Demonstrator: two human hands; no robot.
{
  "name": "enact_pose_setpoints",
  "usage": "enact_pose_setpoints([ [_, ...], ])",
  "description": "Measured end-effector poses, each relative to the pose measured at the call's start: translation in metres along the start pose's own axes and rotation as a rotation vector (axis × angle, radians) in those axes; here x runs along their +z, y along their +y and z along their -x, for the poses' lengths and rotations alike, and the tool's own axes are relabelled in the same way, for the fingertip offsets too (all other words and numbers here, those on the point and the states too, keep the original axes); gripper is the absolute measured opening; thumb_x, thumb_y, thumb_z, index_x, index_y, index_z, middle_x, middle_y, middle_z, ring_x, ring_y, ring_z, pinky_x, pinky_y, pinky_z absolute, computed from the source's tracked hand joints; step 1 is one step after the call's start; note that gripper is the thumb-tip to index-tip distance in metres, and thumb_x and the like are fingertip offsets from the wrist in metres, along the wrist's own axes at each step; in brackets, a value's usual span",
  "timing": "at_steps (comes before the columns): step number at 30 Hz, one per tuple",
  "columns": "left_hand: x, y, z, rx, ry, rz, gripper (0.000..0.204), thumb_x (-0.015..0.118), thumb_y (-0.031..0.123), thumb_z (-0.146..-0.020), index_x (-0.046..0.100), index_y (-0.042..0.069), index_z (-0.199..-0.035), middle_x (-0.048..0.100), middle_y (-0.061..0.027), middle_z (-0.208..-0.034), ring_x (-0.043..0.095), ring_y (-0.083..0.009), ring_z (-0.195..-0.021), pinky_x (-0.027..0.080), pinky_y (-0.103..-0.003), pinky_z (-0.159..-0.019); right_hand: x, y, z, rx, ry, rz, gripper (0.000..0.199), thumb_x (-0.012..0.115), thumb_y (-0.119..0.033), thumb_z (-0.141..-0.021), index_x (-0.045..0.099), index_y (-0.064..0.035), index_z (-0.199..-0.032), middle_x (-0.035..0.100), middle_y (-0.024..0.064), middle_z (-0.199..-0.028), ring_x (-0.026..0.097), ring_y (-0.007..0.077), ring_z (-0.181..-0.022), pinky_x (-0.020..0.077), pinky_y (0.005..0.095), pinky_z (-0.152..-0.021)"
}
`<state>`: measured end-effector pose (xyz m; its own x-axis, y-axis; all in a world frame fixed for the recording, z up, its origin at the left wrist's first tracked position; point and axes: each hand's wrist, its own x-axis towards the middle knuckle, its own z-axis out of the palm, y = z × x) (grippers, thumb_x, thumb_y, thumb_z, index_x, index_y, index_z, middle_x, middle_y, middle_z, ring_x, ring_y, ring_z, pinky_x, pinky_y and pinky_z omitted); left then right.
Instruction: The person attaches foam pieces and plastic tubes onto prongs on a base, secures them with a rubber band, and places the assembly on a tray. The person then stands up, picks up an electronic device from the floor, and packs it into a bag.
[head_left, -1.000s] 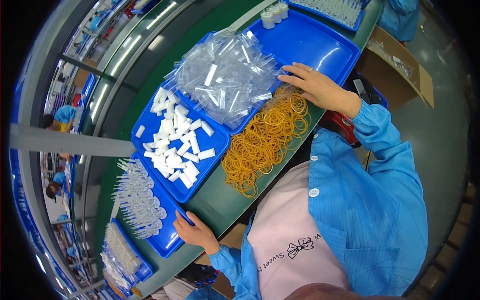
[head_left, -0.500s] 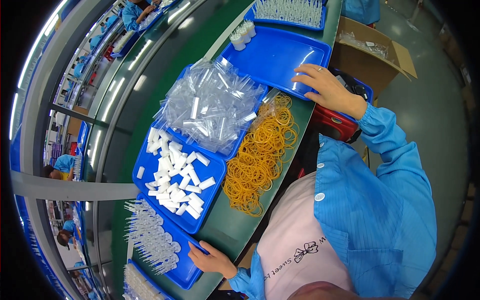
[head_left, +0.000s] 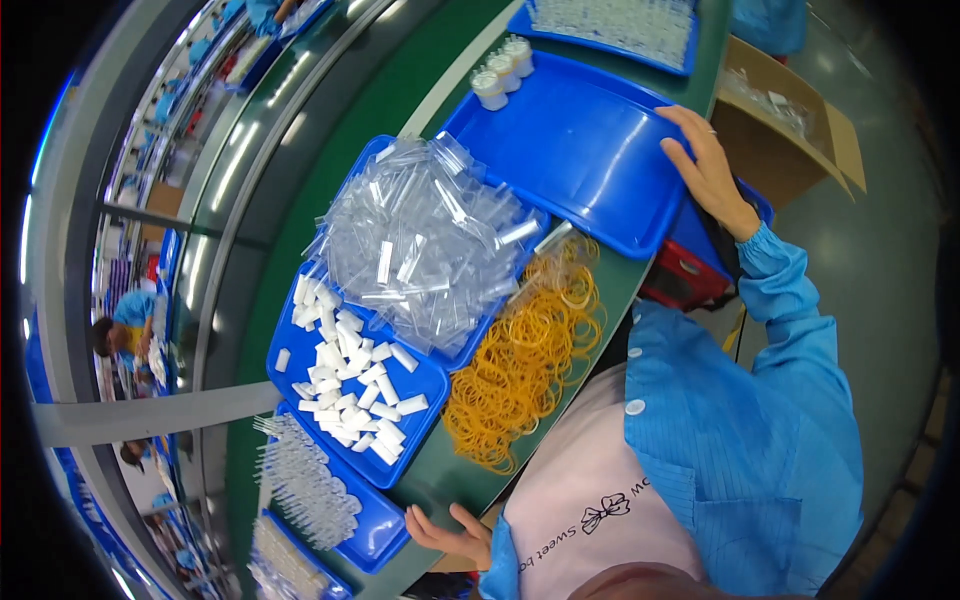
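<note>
My right hand [head_left: 708, 172] is at the right-hand end of a large blue tray [head_left: 580, 140], fingers stretched and apart over its rim; whether they press on it I cannot tell. A cluster of white-capped pieces [head_left: 503, 72] stands at that tray's far left corner. Down at the table's near edge, my left hand [head_left: 452, 535] is open, fingers spread and holding nothing. Closest to it is a blue tray [head_left: 372, 535] with rows of clear, thin-tipped plastic pieces [head_left: 305, 485]. Yellow rubber bands [head_left: 525, 360] lie in a heap between my hands.
Clear plastic sleeves [head_left: 415, 240] are heaped in the middle tray, beside a tray of short white cylinders [head_left: 350, 380]. More filled trays stand at both ends of the green table [head_left: 465, 475]. A cardboard box [head_left: 790, 120] is at the right; a metal post [head_left: 160, 405] crosses at the left.
My left hand has come away from the tray's corner toward the table edge. My right hand has shifted outward along the large tray's right end. The whole view has swung slightly.
</note>
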<state>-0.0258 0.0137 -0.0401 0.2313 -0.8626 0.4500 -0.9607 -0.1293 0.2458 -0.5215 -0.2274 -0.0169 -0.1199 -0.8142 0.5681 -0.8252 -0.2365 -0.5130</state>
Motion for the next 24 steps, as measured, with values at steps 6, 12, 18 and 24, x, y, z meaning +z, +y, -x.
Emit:
enact_pose_setpoints([
  [6, 0.015, 0.019, -0.017, -0.072, -0.387, -0.147, 0.055, 0.026, 0.034, -0.096, 0.036, -0.003, -0.135, 0.032, -0.0225, -0.141, 0.029, -0.0386, -0.131, 0.016, -0.051, -0.109, -0.005, 0.082, -0.058, 0.232, -0.061, -0.077, 0.039, 0.044, -0.029, -0.096, 0.052, -0.0019, -0.123, 0.055, 0.0132, -0.121, 0.05, 0.0234, -0.114, 0.0364, 0.0317, -0.097],
  [12, 0.004, 0.01, -0.004, -0.112, -0.487, -0.202, 0.056, 0.023, 0.035, -0.096, 0.032, 0.0, -0.138, 0.027, -0.0208, -0.145, 0.023, -0.0371, -0.135, 0.013, -0.051, -0.11, 0.005, 0.074, -0.077, 0.467, -0.304, -0.308, 0.037, 0.045, -0.027, -0.096, 0.055, 0.0017, -0.117, 0.06, 0.0112, -0.111, 0.054, 0.0172, -0.105, 0.0395, 0.0268, -0.091],
  [18, -0.007, 0.037, -0.008, -0.262, -0.519, -0.192, 0.053, 0.029, 0.026, -0.093, 0.029, 0.002, -0.14, 0.02, -0.0198, -0.148, 0.018, -0.0363, -0.137, 0.011, -0.048, -0.111, -0.002, 0.098, -0.068, 0.419, -0.317, -0.348, 0.033, 0.046, -0.021, -0.096, 0.056, 0.0011, -0.117, 0.059, 0.0134, -0.115, 0.055, 0.02, -0.106, 0.039, 0.0294, -0.094],
  [24, 0.034, 0.068, -0.011, -0.598, -0.333, -0.286, 0.057, 0.044, 0.023, -0.089, 0.029, 0.002, -0.14, 0.024, -0.0229, -0.145, 0.023, -0.0393, -0.133, 0.021, -0.047, -0.108, -0.015, 0.116, -0.056, 0.789, -0.227, -0.761, 0.037, 0.043, -0.025, -0.098, 0.049, 0.0001, -0.124, 0.056, 0.0143, -0.117, 0.052, 0.0201, -0.109, 0.0395, 0.0313, -0.095],
])
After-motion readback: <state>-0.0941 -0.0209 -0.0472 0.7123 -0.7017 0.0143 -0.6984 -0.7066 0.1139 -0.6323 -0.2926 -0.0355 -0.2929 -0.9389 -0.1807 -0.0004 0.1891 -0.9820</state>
